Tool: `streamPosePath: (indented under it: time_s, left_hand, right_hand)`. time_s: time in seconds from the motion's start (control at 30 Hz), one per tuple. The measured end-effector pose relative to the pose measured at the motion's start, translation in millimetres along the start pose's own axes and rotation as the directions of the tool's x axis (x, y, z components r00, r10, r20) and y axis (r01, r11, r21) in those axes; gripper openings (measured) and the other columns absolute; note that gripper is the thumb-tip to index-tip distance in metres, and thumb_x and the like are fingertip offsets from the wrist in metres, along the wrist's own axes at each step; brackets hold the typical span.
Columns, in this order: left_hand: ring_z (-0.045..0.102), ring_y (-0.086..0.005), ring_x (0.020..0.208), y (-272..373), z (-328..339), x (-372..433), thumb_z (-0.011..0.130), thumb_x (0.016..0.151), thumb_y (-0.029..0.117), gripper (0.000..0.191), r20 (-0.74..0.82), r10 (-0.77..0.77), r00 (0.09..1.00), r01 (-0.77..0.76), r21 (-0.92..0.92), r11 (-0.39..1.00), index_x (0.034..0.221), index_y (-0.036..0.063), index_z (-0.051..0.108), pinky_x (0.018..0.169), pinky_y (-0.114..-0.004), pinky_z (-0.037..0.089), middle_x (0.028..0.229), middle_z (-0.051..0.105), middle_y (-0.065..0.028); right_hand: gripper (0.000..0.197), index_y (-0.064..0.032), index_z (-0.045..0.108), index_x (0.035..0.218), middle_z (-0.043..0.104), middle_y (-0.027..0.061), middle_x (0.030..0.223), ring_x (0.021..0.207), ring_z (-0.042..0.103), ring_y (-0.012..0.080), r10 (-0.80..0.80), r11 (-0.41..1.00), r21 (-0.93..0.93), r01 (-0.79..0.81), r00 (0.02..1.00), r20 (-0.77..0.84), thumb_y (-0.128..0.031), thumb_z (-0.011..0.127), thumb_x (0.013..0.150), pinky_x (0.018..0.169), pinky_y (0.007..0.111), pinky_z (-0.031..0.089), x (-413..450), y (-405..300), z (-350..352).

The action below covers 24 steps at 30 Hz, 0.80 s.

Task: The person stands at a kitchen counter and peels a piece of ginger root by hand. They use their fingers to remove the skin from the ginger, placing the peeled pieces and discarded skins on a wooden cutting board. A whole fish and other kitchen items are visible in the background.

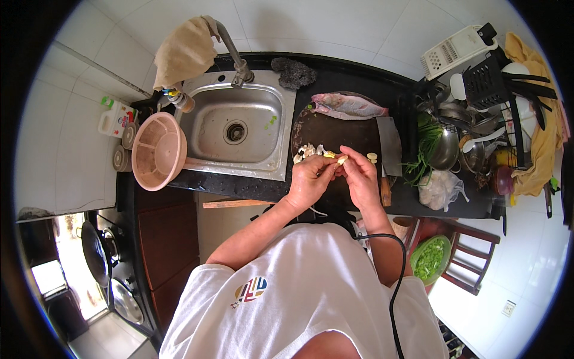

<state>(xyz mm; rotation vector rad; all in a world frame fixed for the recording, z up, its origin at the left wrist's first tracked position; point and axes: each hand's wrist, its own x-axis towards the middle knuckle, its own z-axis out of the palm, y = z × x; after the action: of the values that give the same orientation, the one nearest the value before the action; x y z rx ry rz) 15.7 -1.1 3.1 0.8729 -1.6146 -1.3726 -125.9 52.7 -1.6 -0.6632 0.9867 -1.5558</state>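
Note:
Both my left hand (311,177) and my right hand (361,179) pinch a small pale garlic clove (342,160) between their fingertips, over the near edge of a round dark chopping board (332,132). Several garlic cloves and bits of skin (309,151) lie on the board just beyond my left hand. Two peeled pieces (371,157) rest beyond my right hand. A whole fish (350,106) lies across the board's far side. At the board's right is a cleaver (389,146), its wooden handle towards me.
A steel sink (237,123) with a tap (242,74) is left of the board, a pink plastic basket (159,151) over its left corner. Steel wool (293,73) sits behind. To the right are spring onions (423,143), a plastic bag (440,190) and a black utensil rack (486,83).

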Motion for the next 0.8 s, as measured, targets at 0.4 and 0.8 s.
streamPosePath:
  time_s: [0.4, 0.8]
  left_hand:
    - [0.067, -0.0118, 0.069, 5, -1, 0, 0.067, 0.092, 0.004, 0.01, -0.013, -0.048, 0.999, 0.048, 0.014, 0.999, 0.099, -0.0025, 0.069, 0.061, -0.024, 0.054, 0.078, 0.068, -0.006]
    - [0.069, -0.0134, 0.073, 11, -2, -1, 0.068, 0.092, 0.005, 0.01, 0.008, -0.025, 1.0, 0.025, 0.015, 1.0, 0.098, -0.0031, 0.07, 0.062, -0.024, 0.055, 0.085, 0.068, -0.0077]
  right_hand:
    - [0.029, 0.0008, 0.061, 0.125, 0.065, 0.0058, 0.113, 0.098, 0.061, 0.01, -0.07, 0.968, -0.239, 0.07, 0.998, 0.005, -0.002, 0.06, 0.096, 0.088, 0.025, 0.051, -5, -2, -4]
    - [0.032, -0.0003, 0.065, 0.119, 0.064, 0.0112, 0.113, 0.096, 0.065, 0.0174, -0.28, 0.73, -0.616, 0.298, 0.951, 0.128, 0.008, 0.06, 0.089, 0.083, 0.027, 0.053, -7, -16, 6]
